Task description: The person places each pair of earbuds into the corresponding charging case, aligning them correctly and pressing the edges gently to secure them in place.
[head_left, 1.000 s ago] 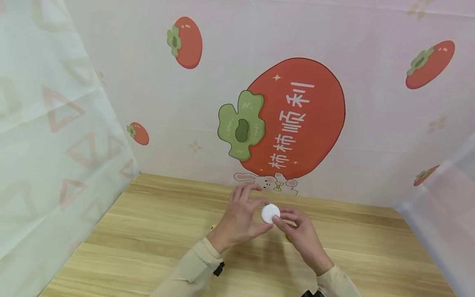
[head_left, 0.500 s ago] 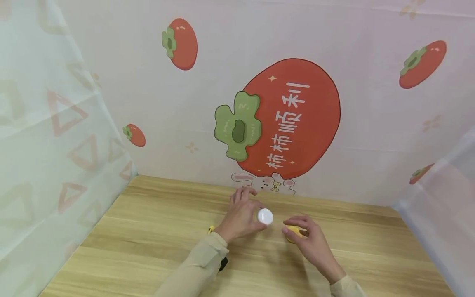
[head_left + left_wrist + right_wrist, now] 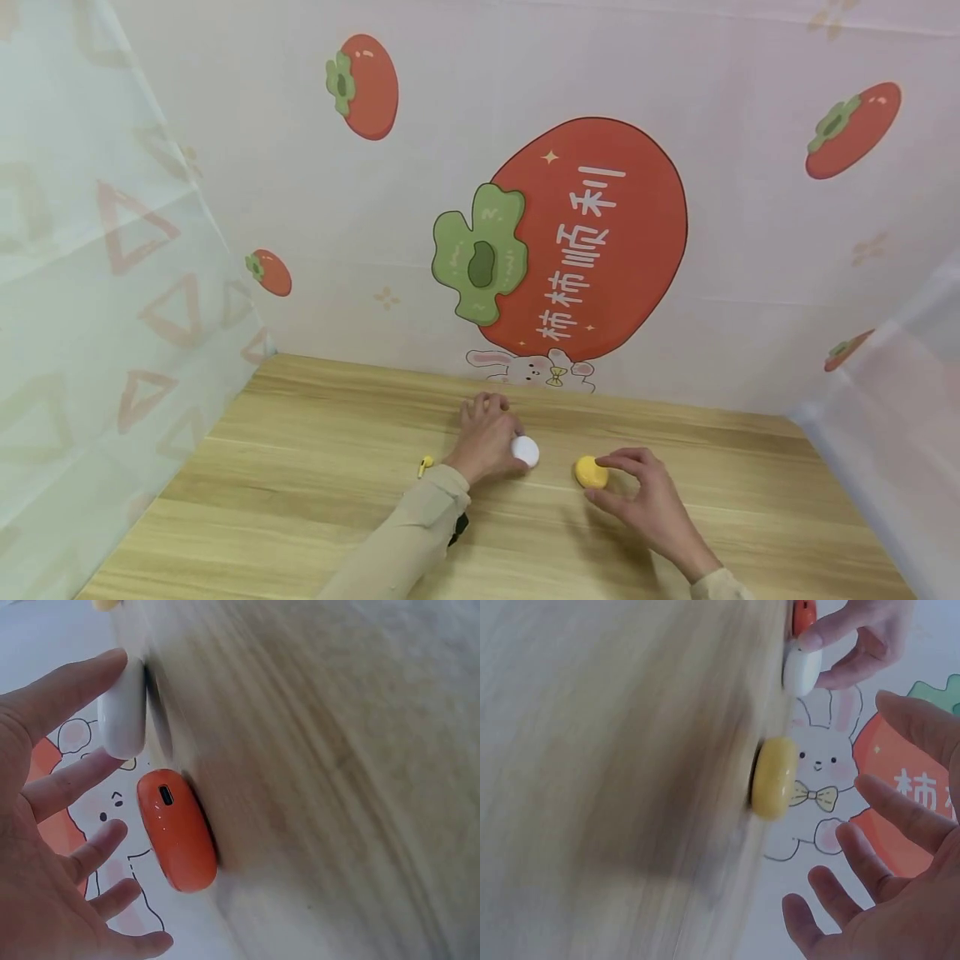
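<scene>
My left hand (image 3: pixel 487 437) pinches a round white earbud case (image 3: pixel 526 452) between thumb and index finger, low at the tabletop; whether it touches the wood is hard to tell. Beyond it in the left wrist view sits an orange earbud case (image 3: pixel 180 829) with a charging port, hidden by the hand in the head view. A yellow earbud case (image 3: pixel 591 472) lies on the table to the right of the white one. Right of that, my right hand (image 3: pixel 648 500) is held with fingers spread and holds nothing; in the right wrist view it is apart from the yellow case (image 3: pixel 775 778).
A single yellow earbud (image 3: pixel 425 465) lies on the wooden table (image 3: pixel 300 467) left of my left wrist. A printed cloth backdrop (image 3: pixel 405 192) rises behind the table's far edge, and pale cloth sides stand left and right.
My right hand has let go of the white case and moved right, uncovering the yellow case. The left hand has lowered the white case toward the table. The yellow earbud is now fully visible.
</scene>
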Demonstrator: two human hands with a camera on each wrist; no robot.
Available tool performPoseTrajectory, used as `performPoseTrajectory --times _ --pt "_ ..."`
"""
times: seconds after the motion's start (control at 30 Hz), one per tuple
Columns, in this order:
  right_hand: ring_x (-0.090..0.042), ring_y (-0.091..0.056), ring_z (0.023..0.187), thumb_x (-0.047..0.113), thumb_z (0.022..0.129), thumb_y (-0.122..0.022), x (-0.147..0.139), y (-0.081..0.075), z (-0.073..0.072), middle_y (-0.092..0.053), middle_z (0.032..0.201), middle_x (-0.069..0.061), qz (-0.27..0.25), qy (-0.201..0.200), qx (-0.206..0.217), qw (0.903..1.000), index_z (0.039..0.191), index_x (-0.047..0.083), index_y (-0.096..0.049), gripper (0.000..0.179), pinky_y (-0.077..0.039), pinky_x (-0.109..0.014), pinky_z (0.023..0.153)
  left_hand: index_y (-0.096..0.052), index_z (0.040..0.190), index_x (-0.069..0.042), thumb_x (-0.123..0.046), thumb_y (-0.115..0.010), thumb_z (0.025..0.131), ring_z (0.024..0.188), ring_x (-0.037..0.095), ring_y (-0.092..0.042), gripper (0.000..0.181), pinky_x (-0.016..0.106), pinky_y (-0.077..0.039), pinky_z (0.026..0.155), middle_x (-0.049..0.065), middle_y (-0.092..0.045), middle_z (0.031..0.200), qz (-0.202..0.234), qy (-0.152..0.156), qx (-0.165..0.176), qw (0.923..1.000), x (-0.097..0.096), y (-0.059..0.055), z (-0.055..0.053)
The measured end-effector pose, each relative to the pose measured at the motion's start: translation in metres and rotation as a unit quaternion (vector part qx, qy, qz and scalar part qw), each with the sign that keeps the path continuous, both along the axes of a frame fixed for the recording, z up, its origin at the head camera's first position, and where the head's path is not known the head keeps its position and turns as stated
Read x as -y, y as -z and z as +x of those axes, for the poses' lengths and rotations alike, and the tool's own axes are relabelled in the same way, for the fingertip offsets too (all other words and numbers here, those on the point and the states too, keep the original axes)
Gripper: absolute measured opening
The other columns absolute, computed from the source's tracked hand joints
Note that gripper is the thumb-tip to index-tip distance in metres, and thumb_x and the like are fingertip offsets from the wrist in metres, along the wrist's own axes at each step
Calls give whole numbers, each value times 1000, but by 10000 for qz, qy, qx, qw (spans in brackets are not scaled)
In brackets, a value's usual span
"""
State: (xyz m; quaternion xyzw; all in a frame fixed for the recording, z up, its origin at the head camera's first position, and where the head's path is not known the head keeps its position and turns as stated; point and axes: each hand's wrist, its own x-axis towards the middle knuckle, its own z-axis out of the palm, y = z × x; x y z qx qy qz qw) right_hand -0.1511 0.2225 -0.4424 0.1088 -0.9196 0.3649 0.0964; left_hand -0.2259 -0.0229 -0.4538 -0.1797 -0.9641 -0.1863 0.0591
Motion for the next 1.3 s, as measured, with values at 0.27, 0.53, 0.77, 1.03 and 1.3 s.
performPoseTrajectory --times 0.27,0.53,0.77,1.03,1.3 --pt "-43 -51 113 32 68 -95 -10 4 -3 -60 118 -18 529 227 133 9983 109 8 -76 51 -39 -59 91 -80 101 -19 -41 -95 66 133 42 -36 44 73 -24 105 14 -53 133 -250 -72 142 9996 0 -1 0" --pt "-48 -46 115 46 69 -92 -6 5 -11 -58 123 -21 962 707 755 9900 108 5 -75 59 -36 -62 86 -77 111 -18 -46 -94 65 135 42 -34 56 73 -25 106 16 -52 136 -424 -107 84 9990 3 -6 3" --pt "-51 -43 115 59 69 -87 2 6 -22 -56 124 -24 1509 992 1264 9754 109 2 -74 72 -37 -63 82 -72 120 -17 -47 -89 73 139 43 -29 58 69 -24 108 16 -49 139 -340 -75 51 9994 8 -21 9" --pt "-49 -42 114 59 69 -87 8 8 -31 -57 118 -21 1652 1013 1393 9711 104 1 -74 69 -35 -62 85 -73 119 -13 -34 -84 81 133 43 -34 45 65 -27 105 16 -53 132 156 -67 -373 9992 23 -34 24" --pt "-48 -44 112 50 71 -88 11 9 -36 -58 118 -22 1581 952 1132 9763 99 1 -75 58 -36 -59 82 -72 120 -9 -25 -82 82 129 43 -37 42 63 -27 105 19 -53 129 787 -156 -405 9960 40 -43 33"
